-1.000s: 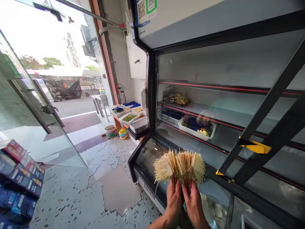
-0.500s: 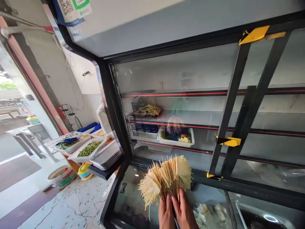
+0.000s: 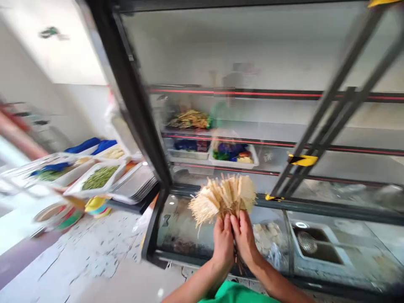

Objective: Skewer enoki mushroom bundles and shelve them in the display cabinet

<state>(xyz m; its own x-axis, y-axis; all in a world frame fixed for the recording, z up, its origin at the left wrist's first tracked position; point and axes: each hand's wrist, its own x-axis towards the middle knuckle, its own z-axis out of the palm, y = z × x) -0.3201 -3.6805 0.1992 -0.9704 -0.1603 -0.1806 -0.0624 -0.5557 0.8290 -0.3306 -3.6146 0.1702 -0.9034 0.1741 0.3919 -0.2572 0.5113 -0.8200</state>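
Observation:
A fanned bunch of skewers [image 3: 225,195] with pale yellow, shredded-looking food on thin sticks is held up in front of the glass display case [image 3: 252,50]. My left hand [image 3: 223,237] is closed around the sticks on the left side of the bunch. Right beside it, my right hand [image 3: 243,235] grips the sticks on the other side, thumbs close together. The stick ends poke out below my hands. Behind the glass, a white tray [image 3: 257,162] of mixed food sits on a shelf, and skewers [image 3: 191,119] lie on the shelf above.
To the left stand a white tray of green beans [image 3: 101,176], stacked metal trays [image 3: 135,185], a yellow-topped container [image 3: 97,206] and a basin [image 3: 58,214]. In the lower case on the right is a container with a metal strainer [image 3: 306,242]. Black frame bars [image 3: 334,105] slant across the glass.
The view has tipped downward, so my forearms and a green garment now show. Both hands still hold the fanned skewers, which appear slightly higher in view.

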